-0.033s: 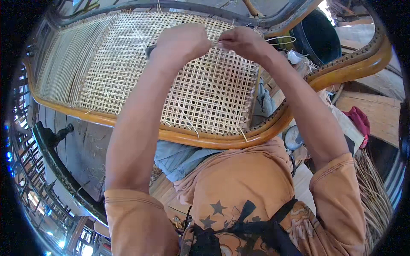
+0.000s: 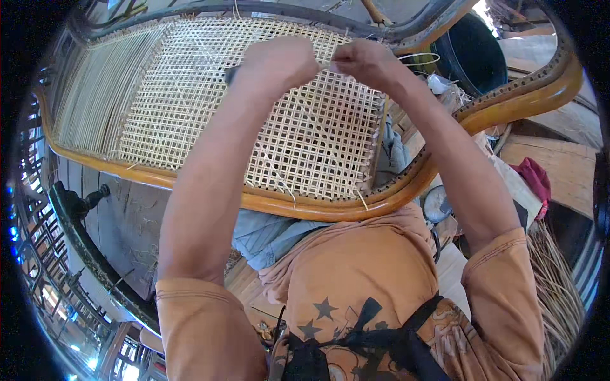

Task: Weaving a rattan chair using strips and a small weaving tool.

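A long wooden frame (image 2: 298, 204) lies across my lap, with woven cane webbing (image 2: 305, 143) stretched inside it. Over the far part of the webbing, my left hand (image 2: 283, 62) is closed, its fingertips pointing right. Facing it is my right hand (image 2: 365, 60), thumb and fingers pinched together. A thin pale cane strand (image 2: 326, 65) shows in the narrow gap between the two hands, and both seem to grip it. A small dark object (image 2: 232, 75) juts out beside my left wrist; its kind is unclear. My fingertips are partly hidden.
Parallel unwoven strands (image 2: 95, 95) fill the left of the frame. Its curved right arm (image 2: 540, 95) has a row of holes. Beyond stands a black bucket (image 2: 473, 54). A dark red cloth (image 2: 532, 179) and a bundle of cane strips (image 2: 553, 273) are at right. A dark curved rail (image 2: 95, 260) is at left.
My left hand has shifted slightly to the right, the dark object with it. My right hand has moved a little to the right. The frame and webbing stay put.
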The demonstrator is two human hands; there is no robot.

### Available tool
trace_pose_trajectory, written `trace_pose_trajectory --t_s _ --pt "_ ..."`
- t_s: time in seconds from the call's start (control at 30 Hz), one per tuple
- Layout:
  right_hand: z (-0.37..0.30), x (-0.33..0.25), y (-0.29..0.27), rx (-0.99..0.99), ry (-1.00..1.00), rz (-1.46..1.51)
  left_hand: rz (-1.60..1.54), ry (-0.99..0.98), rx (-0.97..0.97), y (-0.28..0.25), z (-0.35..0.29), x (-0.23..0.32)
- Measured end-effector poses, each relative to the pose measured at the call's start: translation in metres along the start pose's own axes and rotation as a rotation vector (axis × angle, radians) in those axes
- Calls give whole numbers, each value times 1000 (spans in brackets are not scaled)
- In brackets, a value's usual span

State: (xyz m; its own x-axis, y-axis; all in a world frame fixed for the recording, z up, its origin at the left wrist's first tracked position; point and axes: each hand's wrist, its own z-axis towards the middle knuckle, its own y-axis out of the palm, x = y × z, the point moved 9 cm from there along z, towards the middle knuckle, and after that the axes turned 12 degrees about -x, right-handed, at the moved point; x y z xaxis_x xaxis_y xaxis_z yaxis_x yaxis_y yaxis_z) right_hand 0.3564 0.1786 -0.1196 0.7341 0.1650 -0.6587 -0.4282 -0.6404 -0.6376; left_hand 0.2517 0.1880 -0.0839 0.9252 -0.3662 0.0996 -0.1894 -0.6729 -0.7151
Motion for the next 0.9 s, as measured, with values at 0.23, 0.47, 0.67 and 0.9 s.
trace_pose_trajectory --t_s 0.23,0.47,0.67,0.9 --pt "-13 38 9 -74 306 -225 84 88 -72 13 28 42" --pt "-6 42 11 -101 213 -193 191 134 -114 19 37 62" --pt "-2 39 19 -55 288 -261 109 212 -40 35 30 47" --pt "-10 27 27 -52 154 -449 34 41 -169 28 34 39"
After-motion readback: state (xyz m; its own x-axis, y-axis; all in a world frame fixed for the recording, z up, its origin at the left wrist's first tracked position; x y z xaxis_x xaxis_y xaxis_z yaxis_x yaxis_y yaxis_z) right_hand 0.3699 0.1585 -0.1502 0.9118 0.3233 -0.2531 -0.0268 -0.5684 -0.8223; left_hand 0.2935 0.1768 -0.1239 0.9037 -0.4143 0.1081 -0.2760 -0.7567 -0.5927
